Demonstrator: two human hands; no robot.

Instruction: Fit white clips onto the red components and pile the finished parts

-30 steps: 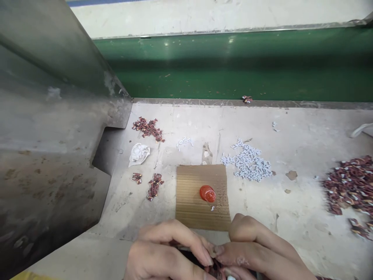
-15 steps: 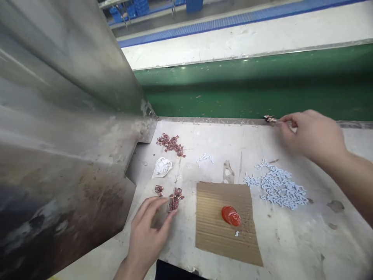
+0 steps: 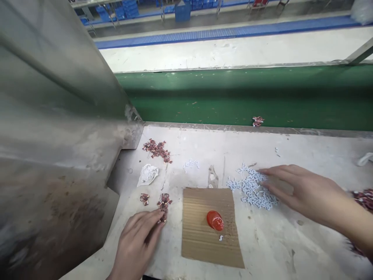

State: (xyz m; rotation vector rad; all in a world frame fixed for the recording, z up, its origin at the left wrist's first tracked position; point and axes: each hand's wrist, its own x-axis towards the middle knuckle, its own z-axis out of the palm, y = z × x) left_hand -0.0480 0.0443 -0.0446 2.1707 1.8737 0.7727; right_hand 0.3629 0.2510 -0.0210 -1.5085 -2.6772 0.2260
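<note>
My left hand (image 3: pixel 138 241) rests on the table, its thumb and fingertips closed around the near end of a small reddish-brown piece cluster (image 3: pixel 164 200). Just left of that lies another little brown piece (image 3: pixel 144 199). Over on the right, my right hand (image 3: pixel 303 186) reaches in with thumb and fingers apart. Its fingertips are at the right edge of a pile of pale blue, S-shaped bits (image 3: pixel 252 188); I see nothing held in them. A brown-and-white piece (image 3: pixel 258 121) lies at the near edge of the green belt (image 3: pixel 192 101).
A cardboard sheet (image 3: pixel 195 233) bears a red cup-like holder (image 3: pixel 214 219) and one loose bit. Brown pieces (image 3: pixel 157 150), crumpled white material (image 3: pixel 148 175) and several white bits (image 3: pixel 191 165) lie behind. A metal panel (image 3: pixel 64 147) rises at left; more brown pieces (image 3: pixel 365 199) sit far right.
My right hand let go of the brown-and-white piece at the belt's edge and came back to the pale blue pile. My left fingers closed on the brown cluster. The view shifted right.
</note>
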